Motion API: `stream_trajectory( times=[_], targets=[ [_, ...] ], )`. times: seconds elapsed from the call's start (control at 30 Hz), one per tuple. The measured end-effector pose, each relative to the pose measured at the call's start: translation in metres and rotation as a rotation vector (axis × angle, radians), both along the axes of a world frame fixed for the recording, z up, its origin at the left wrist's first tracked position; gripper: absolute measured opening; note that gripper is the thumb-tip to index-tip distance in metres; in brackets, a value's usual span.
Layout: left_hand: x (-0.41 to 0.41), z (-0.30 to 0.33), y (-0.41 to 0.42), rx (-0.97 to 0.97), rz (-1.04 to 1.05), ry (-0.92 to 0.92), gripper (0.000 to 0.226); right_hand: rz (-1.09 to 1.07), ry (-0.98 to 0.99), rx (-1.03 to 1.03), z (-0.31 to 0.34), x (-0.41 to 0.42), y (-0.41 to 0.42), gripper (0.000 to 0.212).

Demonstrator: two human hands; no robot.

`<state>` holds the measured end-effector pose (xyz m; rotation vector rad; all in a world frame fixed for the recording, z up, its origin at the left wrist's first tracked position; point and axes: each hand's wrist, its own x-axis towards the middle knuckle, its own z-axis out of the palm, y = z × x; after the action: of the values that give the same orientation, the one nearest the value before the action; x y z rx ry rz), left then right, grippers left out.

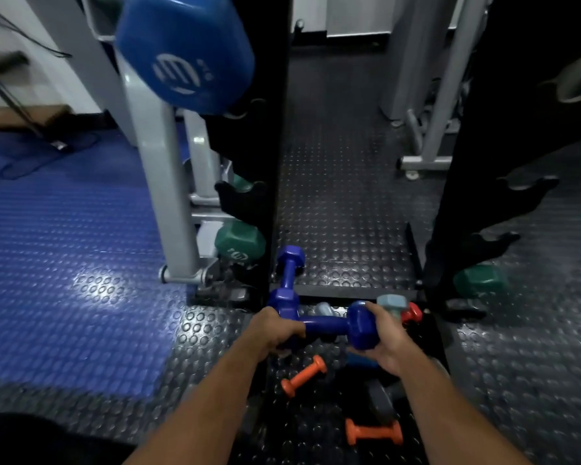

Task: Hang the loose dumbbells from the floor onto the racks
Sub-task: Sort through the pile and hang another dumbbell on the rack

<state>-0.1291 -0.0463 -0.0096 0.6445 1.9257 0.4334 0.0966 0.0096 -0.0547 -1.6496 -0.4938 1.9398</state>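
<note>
Both hands hold one dark blue dumbbell (329, 325) level above the floor. My left hand (272, 330) grips its left head and my right hand (388, 340) cups its right head. A second dark blue dumbbell (291, 268) lies on the floor just beyond, against the black rack post (279, 146). Two orange dumbbells (304, 375) (373, 431) lie on the floor under my arms. A grey dumbbell (391, 302) and a red one (413, 312) lie behind my right hand. Black cradles (242, 196) stick out from the left post, and a green dumbbell (239, 243) hangs low on it.
A large blue dumbbell (185, 52) hangs high on the left post, close to my head. The right black rack post (477, 146) carries cradles (490, 243) and a green dumbbell (480, 278). A grey machine frame (168, 203) stands left; blue studded mat (64, 246) lies beyond it.
</note>
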Motion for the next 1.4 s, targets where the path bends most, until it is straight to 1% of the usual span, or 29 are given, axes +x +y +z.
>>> stream_trajectory(
  times=[0.1,0.17,0.27,0.3,0.37,0.4,0.47,0.53,0.67,0.77,0.83,0.9,1.0,1.07,1.13,1.2,1.33,1.4],
  targets=[
    [-0.014,0.019,-0.010,0.013,0.065,-0.003,0.039,0.022,0.054,0.017,0.011,-0.014,-0.002,0.030],
    [-0.029,0.026,-0.015,0.022,0.123,-0.010,0.036,0.071,0.089,0.030,0.021,-0.025,-0.003,0.032],
    [-0.058,0.029,-0.022,0.026,0.190,-0.004,0.044,0.192,0.150,0.015,0.032,-0.038,-0.007,0.047],
    [-0.070,0.026,-0.023,0.044,0.207,0.001,0.054,0.240,0.180,0.022,0.032,-0.042,-0.009,0.051],
    [-0.096,0.018,-0.024,0.057,0.221,0.040,0.080,0.332,0.229,0.047,0.032,-0.052,-0.013,0.053],
    [-0.110,0.009,-0.023,0.069,0.235,0.066,0.084,0.367,0.256,0.063,0.032,-0.058,-0.015,0.054],
    [-0.133,-0.004,-0.023,0.111,0.278,0.078,0.079,0.412,0.283,0.101,0.032,-0.070,-0.021,0.055],
    [-0.141,0.010,-0.027,0.158,0.335,0.092,0.072,0.452,0.316,0.135,0.031,-0.081,-0.026,0.061],
    [-0.149,0.028,-0.024,0.242,0.401,0.060,0.054,0.492,0.374,0.172,0.031,-0.103,-0.036,0.073],
    [-0.167,0.026,-0.014,0.330,0.437,0.010,0.049,0.520,0.356,0.214,0.031,-0.124,-0.044,0.084],
    [-0.180,0.026,-0.009,0.388,0.463,-0.023,0.051,0.498,0.336,0.261,0.033,-0.137,-0.046,0.088],
    [-0.189,0.030,-0.003,0.440,0.505,-0.060,0.050,0.443,0.326,0.319,0.037,-0.153,-0.048,0.084],
    [-0.192,0.036,0.010,0.514,0.548,-0.101,0.047,0.373,0.259,0.384,0.038,-0.173,-0.052,0.080],
    [-0.195,0.035,0.025,0.551,0.562,-0.060,0.043,0.372,0.173,0.457,0.036,-0.187,-0.050,0.077],
    [-0.199,0.035,0.039,0.581,0.562,-0.008,0.042,0.411,0.059,0.571,0.035,-0.196,-0.045,0.071],
    [-0.202,0.035,0.051,0.580,0.552,0.056,0.041,0.421,-0.025,0.645,0.034,-0.202,-0.039,0.064],
    [-0.206,0.042,0.072,0.609,0.461,0.160,0.041,0.391,-0.051,0.707,0.034,-0.208,-0.027,0.058],
    [-0.207,0.047,0.085,0.608,0.384,0.188,0.043,0.358,-0.022,0.722,0.036,-0.211,-0.023,0.059]
  ],
)
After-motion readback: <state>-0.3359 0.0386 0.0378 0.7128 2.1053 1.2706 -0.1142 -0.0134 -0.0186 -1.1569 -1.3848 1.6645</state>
